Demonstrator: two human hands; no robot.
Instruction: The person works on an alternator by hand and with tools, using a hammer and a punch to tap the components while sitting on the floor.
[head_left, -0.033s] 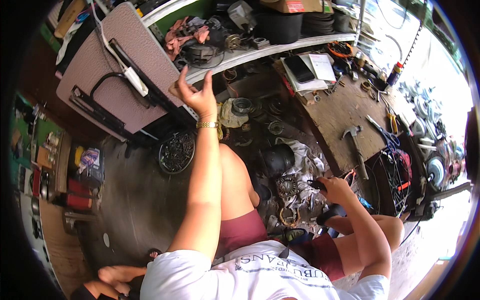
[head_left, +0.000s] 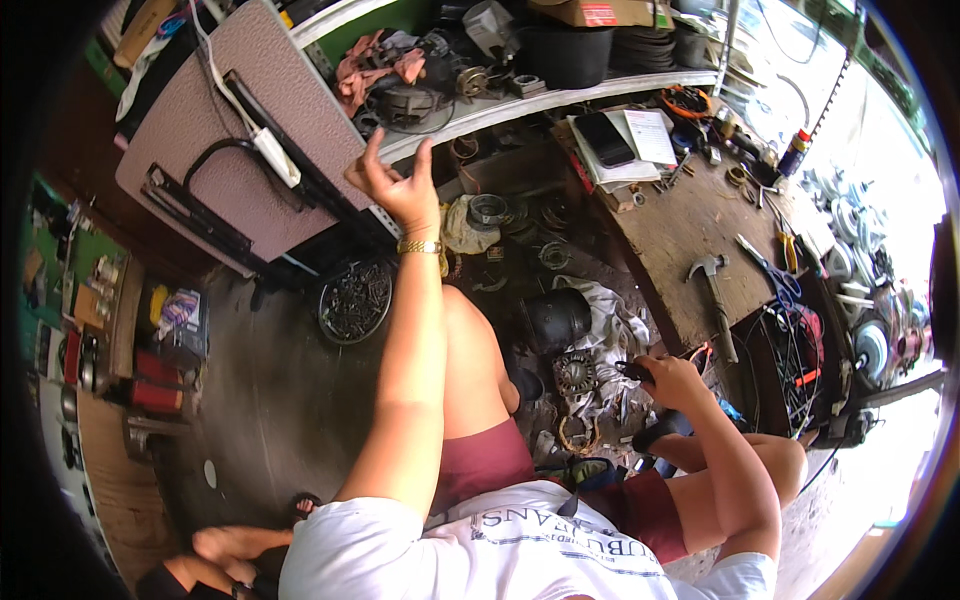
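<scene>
My left hand (head_left: 400,193) is raised out in front at the end of a straight arm. Its fingers are apart and hold nothing, and a gold-coloured bracelet (head_left: 418,247) circles the wrist. Lower and to the right, my right hand (head_left: 672,381) closes around a small black tool (head_left: 634,371), whose exact kind is hidden by the fingers. Just left of that tool lies a round motor stator (head_left: 575,372) with coil windings, on the cluttered floor. A loop of copper-coloured wire (head_left: 579,436) sits below it, and a black cylindrical pot (head_left: 556,318) stands above.
A wooden bench (head_left: 660,255) on the right bears a hammer (head_left: 712,300), scissors (head_left: 776,274) and a phone (head_left: 604,138). A basin of metal parts (head_left: 355,302) sits on the floor beside a folded table (head_left: 225,140). Another person's leg (head_left: 235,545) shows at lower left.
The whole view has shifted slightly. My left hand's fingers have moved a little; my right hand keeps its grip on the black tool.
</scene>
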